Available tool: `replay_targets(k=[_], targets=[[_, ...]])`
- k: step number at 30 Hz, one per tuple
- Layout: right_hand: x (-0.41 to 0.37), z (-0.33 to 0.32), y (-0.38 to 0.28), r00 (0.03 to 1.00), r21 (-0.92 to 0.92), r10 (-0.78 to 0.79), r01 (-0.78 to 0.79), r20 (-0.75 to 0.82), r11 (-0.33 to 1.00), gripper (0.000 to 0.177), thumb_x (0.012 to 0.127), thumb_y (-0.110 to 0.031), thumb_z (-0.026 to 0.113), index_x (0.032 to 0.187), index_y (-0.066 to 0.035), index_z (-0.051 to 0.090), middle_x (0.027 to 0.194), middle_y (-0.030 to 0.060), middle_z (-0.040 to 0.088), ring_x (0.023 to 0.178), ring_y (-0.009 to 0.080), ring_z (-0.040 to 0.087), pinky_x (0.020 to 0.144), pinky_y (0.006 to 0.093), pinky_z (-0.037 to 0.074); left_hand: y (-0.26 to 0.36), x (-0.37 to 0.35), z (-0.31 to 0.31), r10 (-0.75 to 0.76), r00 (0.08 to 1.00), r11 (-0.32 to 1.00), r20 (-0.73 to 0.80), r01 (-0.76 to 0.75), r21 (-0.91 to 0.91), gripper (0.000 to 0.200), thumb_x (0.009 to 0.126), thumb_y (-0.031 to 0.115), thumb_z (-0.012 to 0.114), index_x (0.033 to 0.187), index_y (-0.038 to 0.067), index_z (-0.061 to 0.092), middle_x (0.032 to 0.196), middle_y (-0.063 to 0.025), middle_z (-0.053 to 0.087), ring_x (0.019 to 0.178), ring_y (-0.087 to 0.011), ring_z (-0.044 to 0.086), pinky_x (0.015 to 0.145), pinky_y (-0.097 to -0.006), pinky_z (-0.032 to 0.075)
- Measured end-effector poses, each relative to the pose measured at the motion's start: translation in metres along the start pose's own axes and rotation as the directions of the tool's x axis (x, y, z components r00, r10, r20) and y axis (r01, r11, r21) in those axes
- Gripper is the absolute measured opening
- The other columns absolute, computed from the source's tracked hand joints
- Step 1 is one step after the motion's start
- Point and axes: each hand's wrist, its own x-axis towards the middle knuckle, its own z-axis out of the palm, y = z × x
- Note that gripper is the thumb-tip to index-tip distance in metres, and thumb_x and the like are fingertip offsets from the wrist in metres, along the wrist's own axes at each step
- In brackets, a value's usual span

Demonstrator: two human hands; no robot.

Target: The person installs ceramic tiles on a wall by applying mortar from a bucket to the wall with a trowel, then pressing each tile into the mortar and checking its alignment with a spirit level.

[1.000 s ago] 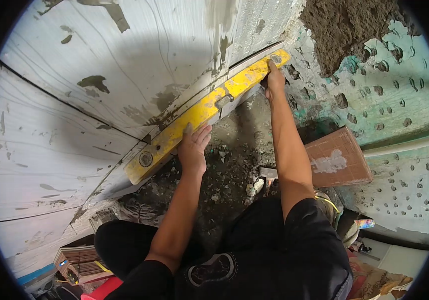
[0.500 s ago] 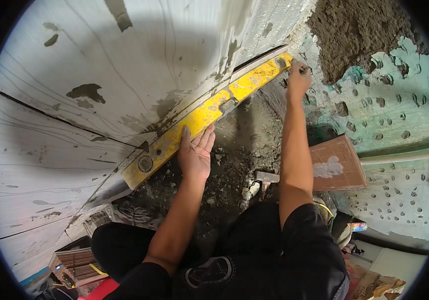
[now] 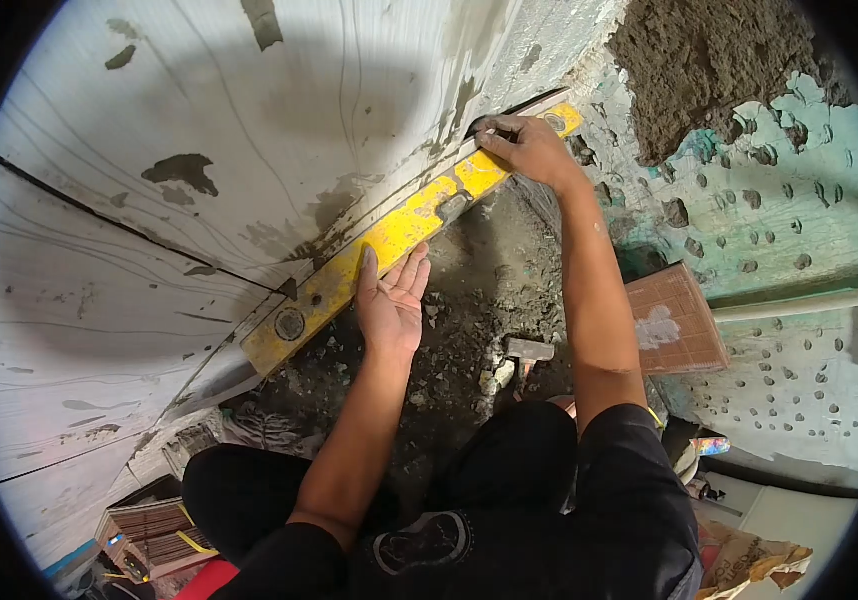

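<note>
A long yellow spirit level (image 3: 404,225), worn and smeared with mortar, lies slantwise along the foot of a white tiled wall (image 3: 279,130). My left hand (image 3: 392,305) supports it from below near its middle, thumb on its face and fingers stretched beneath. Across the level's upper right part reaches my right hand (image 3: 534,150). Its fingertips are pinched together at a thin tile edge and dark gap behind the level; what they grip, if anything, is hidden.
A hammer (image 3: 529,350) rests on the rubble-strewn floor (image 3: 459,300). Right of my forearm is a brown tile (image 3: 677,320) with a whitish patch. The green-white wall (image 3: 779,220) is pitted, with rough mortar (image 3: 719,70) above. Stacked tiles (image 3: 154,535) stand at lower left.
My right hand has moved left from the level's upper right end to reach over the level toward the wall. My left hand and the level have stayed nearly still.
</note>
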Motion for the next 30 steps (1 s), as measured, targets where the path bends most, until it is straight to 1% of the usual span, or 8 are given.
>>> replay_targets(k=[4,7,10,16,20,23,26,30], targets=[[-0.003,0.000,0.002,0.998,0.123,0.046,-0.050,0.033,0.991,0.033,0.078,-0.038,0.057,0.096,-0.011,0.065,0.087,0.0147,0.063,0.080,0.0308,0.060,0.073,0.0339,0.046,0.000,0.000,0.000,-0.005,1.000,1.000,0.001,0.005,-0.001,0.054,0.089,0.039,0.045,0.125,0.001,0.037,0.125,-0.0166,0.044,0.115,-0.0254,0.044,0.102,-0.0372,0.030],[-0.002,0.004,0.008,1.000,0.125,0.012,-0.011,-0.006,0.992,0.031,0.079,-0.027,0.063,0.099,-0.004,0.063,0.076,0.0045,0.064,0.069,0.0073,0.052,0.064,0.0240,0.043,0.000,0.001,0.000,-0.002,1.000,1.000,0.009,0.002,0.005,0.054,0.089,0.040,0.044,0.125,0.001,0.037,0.125,-0.0164,0.044,0.115,-0.0251,0.045,0.102,-0.0369,0.030],[0.001,0.009,0.013,0.998,0.168,-0.032,0.041,-0.052,0.985,0.031,0.079,-0.028,0.062,0.096,-0.003,0.064,0.075,0.0062,0.064,0.066,0.0091,0.054,0.064,0.0251,0.044,-0.001,0.002,-0.002,0.004,1.000,1.000,0.003,-0.004,-0.002,0.054,0.089,0.041,0.043,0.124,0.001,0.039,0.124,-0.0160,0.046,0.115,-0.0248,0.045,0.101,-0.0366,0.030],[0.004,0.023,-0.006,0.951,0.154,0.214,-0.183,-0.221,0.971,0.027,0.076,-0.028,0.062,0.081,-0.002,0.065,0.070,0.0082,0.064,0.062,0.0156,0.057,0.063,0.0287,0.045,-0.002,0.003,0.001,0.010,1.000,1.000,-0.008,-0.011,-0.006,0.053,0.089,0.041,0.042,0.123,0.001,0.040,0.122,-0.0161,0.048,0.113,-0.0249,0.047,0.101,-0.0363,0.031],[0.007,0.039,-0.001,0.809,0.190,0.350,-0.295,-0.473,0.936,0.026,0.070,-0.027,0.064,0.070,-0.002,0.062,0.064,0.0074,0.061,0.058,0.0149,0.055,0.058,0.0281,0.043,-0.003,0.003,-0.003,0.011,1.000,1.000,0.010,-0.011,-0.005,0.053,0.089,0.041,0.042,0.123,0.000,0.040,0.122,-0.0164,0.047,0.114,-0.0250,0.046,0.101,-0.0365,0.030],[0.008,0.031,-0.006,0.893,0.206,0.338,-0.286,-0.298,0.936,0.025,0.068,-0.027,0.065,0.069,-0.002,0.061,0.063,0.0073,0.060,0.057,0.0150,0.055,0.057,0.0277,0.043,-0.002,0.003,-0.001,0.008,1.000,1.000,0.004,-0.008,-0.008,0.053,0.089,0.041,0.043,0.124,0.000,0.040,0.123,-0.0165,0.046,0.115,-0.0254,0.044,0.102,-0.0370,0.029],[0.008,0.029,-0.008,0.901,0.171,0.339,-0.301,-0.270,0.938,0.029,0.064,-0.034,0.064,0.073,-0.006,0.062,0.073,0.0126,0.063,0.073,0.0288,0.060,0.067,0.0347,0.047,-0.001,0.003,-0.001,0.016,1.000,1.000,0.008,-0.016,-0.012,0.053,0.090,0.040,0.043,0.125,0.001,0.037,0.122,-0.0172,0.046,0.113,-0.0271,0.047,0.101,-0.0388,0.031],[0.007,0.026,-0.002,0.919,0.164,0.300,-0.264,-0.256,0.950,0.031,0.064,-0.038,0.064,0.076,-0.008,0.065,0.076,0.0123,0.064,0.074,0.0292,0.060,0.069,0.0355,0.047,-0.002,0.003,-0.003,0.031,0.999,0.999,0.023,-0.030,-0.029,0.052,0.090,0.039,0.043,0.126,0.001,0.036,0.123,-0.0178,0.045,0.112,-0.0285,0.048,0.100,-0.0397,0.033]])
